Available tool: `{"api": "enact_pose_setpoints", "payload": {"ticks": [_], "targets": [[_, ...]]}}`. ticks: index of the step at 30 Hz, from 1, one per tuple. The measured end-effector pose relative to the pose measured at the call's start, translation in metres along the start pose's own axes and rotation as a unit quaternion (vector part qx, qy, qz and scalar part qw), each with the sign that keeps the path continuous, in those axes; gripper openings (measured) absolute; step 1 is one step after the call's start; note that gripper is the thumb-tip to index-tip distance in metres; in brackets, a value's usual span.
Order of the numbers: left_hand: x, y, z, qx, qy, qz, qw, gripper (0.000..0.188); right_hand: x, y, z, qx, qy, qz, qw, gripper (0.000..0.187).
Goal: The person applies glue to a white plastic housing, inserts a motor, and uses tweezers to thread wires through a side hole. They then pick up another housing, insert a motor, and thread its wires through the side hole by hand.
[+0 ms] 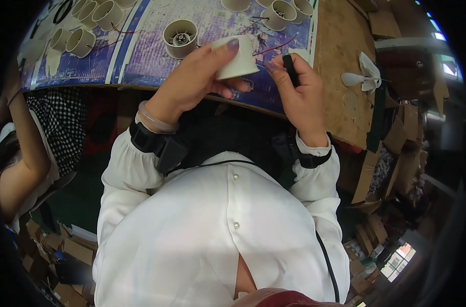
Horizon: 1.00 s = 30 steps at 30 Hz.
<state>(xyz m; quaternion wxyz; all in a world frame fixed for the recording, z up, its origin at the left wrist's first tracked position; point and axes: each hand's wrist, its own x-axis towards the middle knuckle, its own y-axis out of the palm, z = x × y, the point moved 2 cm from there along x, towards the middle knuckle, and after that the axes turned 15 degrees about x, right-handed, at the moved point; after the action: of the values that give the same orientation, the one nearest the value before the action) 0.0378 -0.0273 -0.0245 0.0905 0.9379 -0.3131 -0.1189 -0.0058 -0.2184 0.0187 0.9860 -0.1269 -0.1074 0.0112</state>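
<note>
My left hand (194, 77) is closed around a white cup-shaped plastic housing (245, 61), tipped on its side above the table edge. A thin red wire (276, 47) runs out to the right of the housing. My right hand (305, 94) is closed on a short black handle-like piece (290, 70), its kind not clear; thumb and fingertips come close to the housing's right side. Just beyond my left hand stands another cup-shaped housing (181, 38), upright, with a round metal motor-like part inside.
More white housings with wires stand at the far left (81, 42) and far right (280, 14) of the purple-printed cardboard sheet (146, 61). A white bulb-shaped object (352, 79) lies on the brown board (340, 107). At left sits another person (30, 148); cardboard boxes (379, 171) are at right.
</note>
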Motion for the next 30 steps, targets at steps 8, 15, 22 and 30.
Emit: {"api": "enact_pose_setpoints", "payload": {"ticks": [8,15,22,30], "targets": [[0.004,-0.003,0.0,-0.174,-0.016,0.091,0.98,0.043,0.001,-0.002,0.001,0.052,0.043,-0.015,0.998,0.011],[-0.006,0.008,-0.006,0.033,0.163,-0.056,0.985,0.054,-0.008,-0.008,-0.007,0.0,0.024,0.039,0.999,0.012],[-0.01,0.009,-0.009,0.191,0.264,-0.052,0.944,0.066,-0.008,0.003,-0.011,0.241,0.032,0.008,0.97,0.016],[-0.01,0.01,-0.006,0.222,0.274,-0.075,0.933,0.067,-0.013,0.006,-0.021,0.192,0.038,0.007,0.981,0.012]]}}
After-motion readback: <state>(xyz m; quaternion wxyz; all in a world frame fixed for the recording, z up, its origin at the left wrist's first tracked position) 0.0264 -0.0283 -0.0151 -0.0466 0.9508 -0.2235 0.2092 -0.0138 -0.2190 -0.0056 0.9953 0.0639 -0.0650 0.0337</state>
